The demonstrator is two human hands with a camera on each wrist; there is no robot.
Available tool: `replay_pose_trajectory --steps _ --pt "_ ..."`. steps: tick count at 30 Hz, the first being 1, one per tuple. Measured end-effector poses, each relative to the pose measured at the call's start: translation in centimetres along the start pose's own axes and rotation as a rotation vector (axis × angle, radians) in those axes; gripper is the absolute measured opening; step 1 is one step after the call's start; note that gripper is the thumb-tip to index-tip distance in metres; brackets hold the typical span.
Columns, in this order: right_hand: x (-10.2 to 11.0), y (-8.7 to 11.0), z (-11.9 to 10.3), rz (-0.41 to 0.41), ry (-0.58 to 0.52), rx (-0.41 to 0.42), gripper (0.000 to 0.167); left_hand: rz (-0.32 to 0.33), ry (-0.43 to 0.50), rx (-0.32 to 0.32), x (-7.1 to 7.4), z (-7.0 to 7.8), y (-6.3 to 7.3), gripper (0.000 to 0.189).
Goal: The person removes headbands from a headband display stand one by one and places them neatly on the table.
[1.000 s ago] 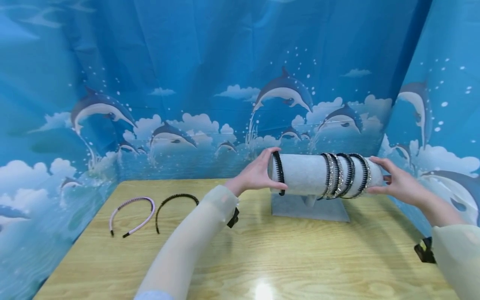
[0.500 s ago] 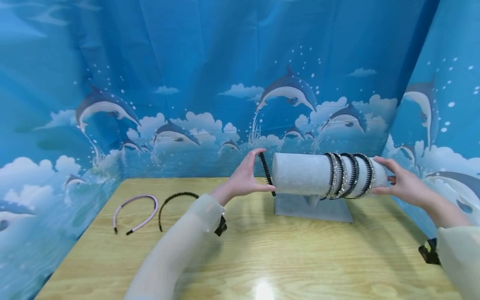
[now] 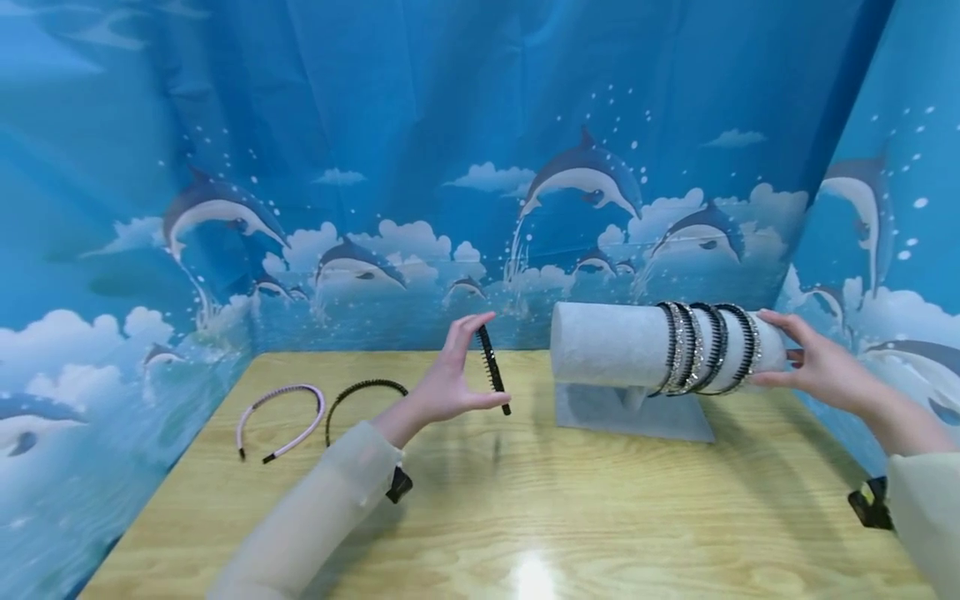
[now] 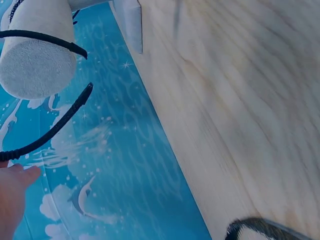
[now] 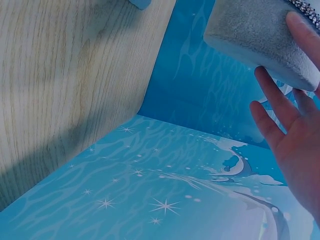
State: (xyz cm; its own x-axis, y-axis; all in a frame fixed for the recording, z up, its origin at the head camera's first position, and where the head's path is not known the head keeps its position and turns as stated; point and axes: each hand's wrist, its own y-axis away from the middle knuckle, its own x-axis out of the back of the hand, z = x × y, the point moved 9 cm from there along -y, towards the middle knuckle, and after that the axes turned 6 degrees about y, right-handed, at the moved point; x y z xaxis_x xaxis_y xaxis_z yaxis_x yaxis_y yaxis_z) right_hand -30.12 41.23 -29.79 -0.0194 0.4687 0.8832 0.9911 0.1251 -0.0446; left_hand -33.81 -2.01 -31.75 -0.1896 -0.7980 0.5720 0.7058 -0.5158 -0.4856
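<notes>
In the head view my left hand (image 3: pixel 438 385) holds a black toothed headband (image 3: pixel 491 360) by its sides, thumb below and fingers above. The headband is in the air, left of a grey plush headband stand (image 3: pixel 603 343). The left wrist view shows the open ends of this headband (image 4: pixel 56 125) near the round end of the roll (image 4: pixel 37 67). My right hand (image 3: pixel 825 371) grips the right end of the roll. Several black and sparkly headbands (image 3: pixel 699 348) sit side by side on the roll's right half. In the right wrist view, fingertips (image 5: pixel 267 82) touch its end.
A lilac headband (image 3: pixel 321 408) and a dark thin headband (image 3: pixel 337 408) lie on the wooden table (image 3: pixel 480 508) at the left. The stand's flat base (image 3: pixel 678 425) rests near the back edge. A blue dolphin-print curtain (image 3: pixel 420 167) closes off the back and right.
The black headband has come off the left end of the roll and moved left in my left hand. My right hand stays on the roll's right end.
</notes>
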Motion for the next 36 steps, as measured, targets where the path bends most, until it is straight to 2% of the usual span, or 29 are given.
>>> replay_pose_trajectory --steps 6,13,16,21,25,36 --pt "0.1 0.2 0.0 0.003 0.0 0.0 0.105 -0.022 -0.025 0.033 0.8 -0.5 1.5 0.111" --pt "0.2 0.2 0.1 0.004 0.013 -0.002 0.106 -0.049 -0.001 0.058 1.4 -1.8 2.9 0.113" --pt "0.2 0.1 0.0 0.002 0.016 -0.006 0.106 -0.058 -0.012 0.087 1.5 -2.4 3.4 0.109" --pt "0.4 0.0 -0.1 0.005 0.015 -0.006 0.106 -0.087 -0.056 0.101 1.4 -3.0 3.8 0.103" --pt "0.4 0.0 0.0 0.005 0.008 -0.008 0.106 -0.142 -0.081 0.114 0.7 -3.7 3.8 0.1" --pt "0.2 0.0 0.0 0.004 0.011 -0.009 0.107 -0.326 -0.089 0.223 -2.6 -5.8 4.6 0.095"
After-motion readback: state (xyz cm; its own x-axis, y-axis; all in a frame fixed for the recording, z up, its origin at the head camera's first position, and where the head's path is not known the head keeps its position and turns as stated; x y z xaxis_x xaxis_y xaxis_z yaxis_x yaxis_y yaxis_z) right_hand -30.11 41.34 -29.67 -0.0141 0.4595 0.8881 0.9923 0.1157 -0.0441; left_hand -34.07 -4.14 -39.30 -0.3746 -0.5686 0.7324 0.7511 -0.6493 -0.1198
